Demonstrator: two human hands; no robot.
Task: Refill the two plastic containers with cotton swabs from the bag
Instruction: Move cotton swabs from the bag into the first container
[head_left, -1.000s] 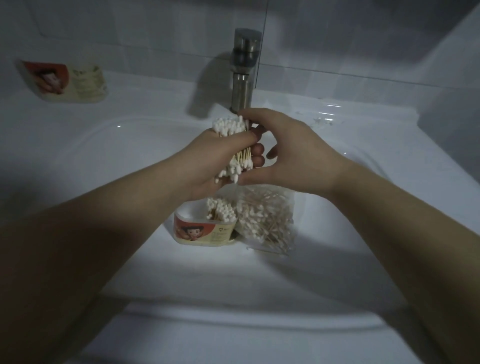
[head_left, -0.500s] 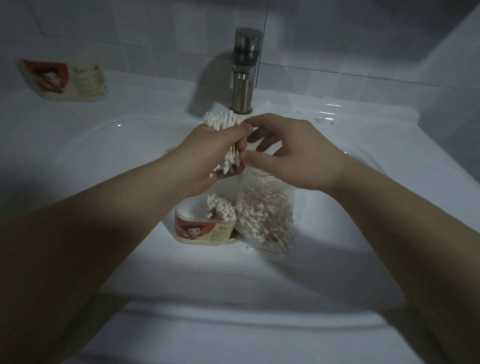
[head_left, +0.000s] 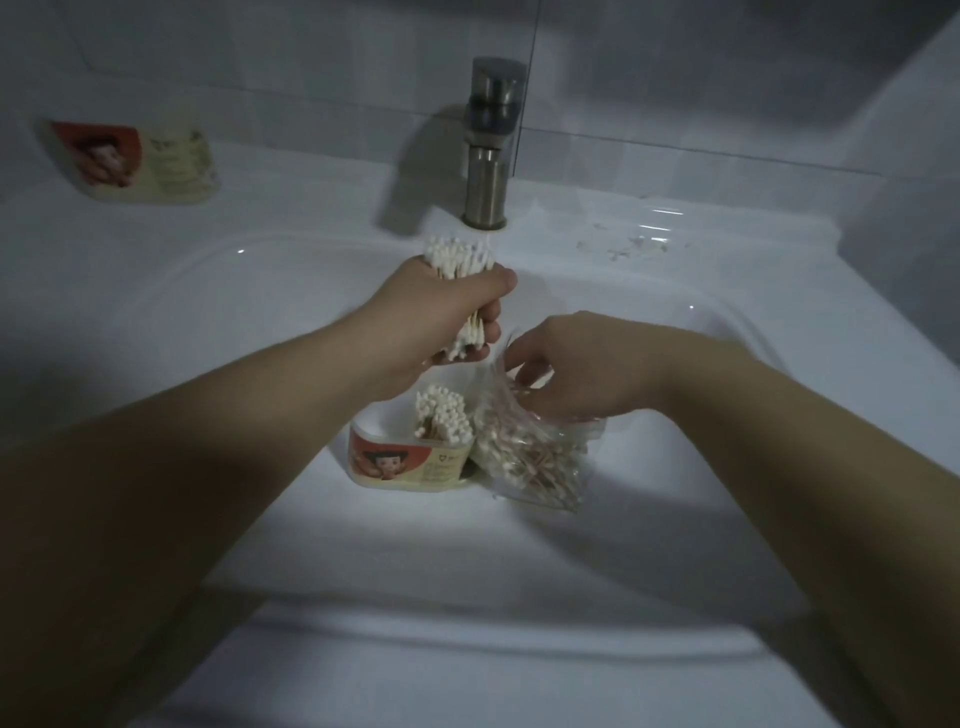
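My left hand (head_left: 441, 317) grips a thick bundle of cotton swabs (head_left: 460, 257) upright above the sink basin, white tips sticking out above and below the fist. Below it stands a plastic container (head_left: 405, 462) with a red and beige label, partly filled with swabs (head_left: 441, 415). Right beside it lies the clear bag of swabs (head_left: 535, 457). My right hand (head_left: 576, 369) is down at the bag's open top, fingers curled into or onto the plastic; whether they hold swabs is hidden. A second labelled container (head_left: 135, 161) lies on the counter at far left.
All of this sits in a white sink (head_left: 260, 270). A steel faucet (head_left: 488, 150) stands right behind my left hand. Small wet spots or scraps (head_left: 628, 244) mark the counter to the right of the faucet. Tiled wall runs behind.
My right hand has left the bundle and dropped to the bag's opening. My left hand keeps the bundle, shifted slightly left and back toward the faucet.
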